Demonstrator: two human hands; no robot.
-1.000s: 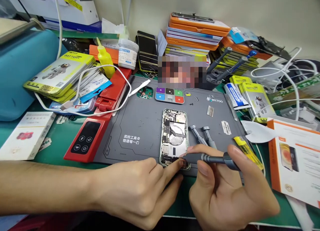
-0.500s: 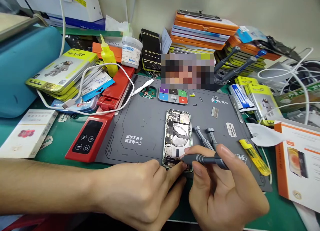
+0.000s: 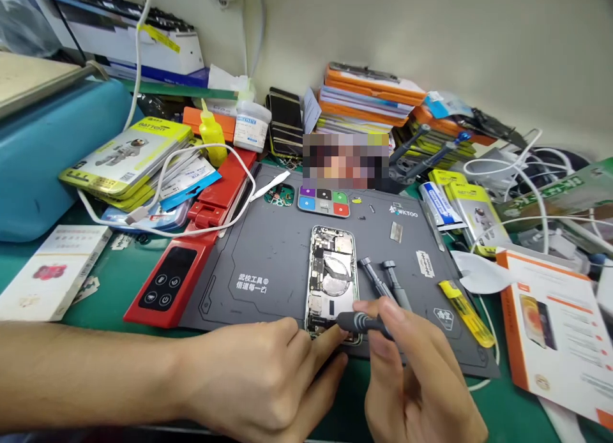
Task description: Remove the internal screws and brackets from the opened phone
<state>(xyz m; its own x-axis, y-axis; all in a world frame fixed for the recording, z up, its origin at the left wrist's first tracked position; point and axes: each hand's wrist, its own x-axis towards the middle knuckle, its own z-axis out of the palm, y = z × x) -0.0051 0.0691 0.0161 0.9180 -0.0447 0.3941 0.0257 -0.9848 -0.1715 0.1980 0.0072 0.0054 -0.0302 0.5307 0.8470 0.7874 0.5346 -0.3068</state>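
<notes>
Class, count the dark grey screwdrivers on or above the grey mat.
3: one in the right hand, its screwdriver tip at the phone; two spare drivers lying right of it. Others may hide in clutter.

Showing matt grey rubbery work mat [image 3: 268, 264]; glossy red plastic heating unit [image 3: 191, 251]; dark matt metal screwdriver [image 3: 361, 323]; opened phone [image 3: 332, 277] gleaming with bare metal parts.

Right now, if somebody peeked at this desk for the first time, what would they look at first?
Probably the opened phone with its insides showing, lying in the middle of the grey mat. The left hand presses a finger on its bottom end while the right hand holds a dark screwdriver to the same spot. The bright red device left of the mat stands out too.
</notes>
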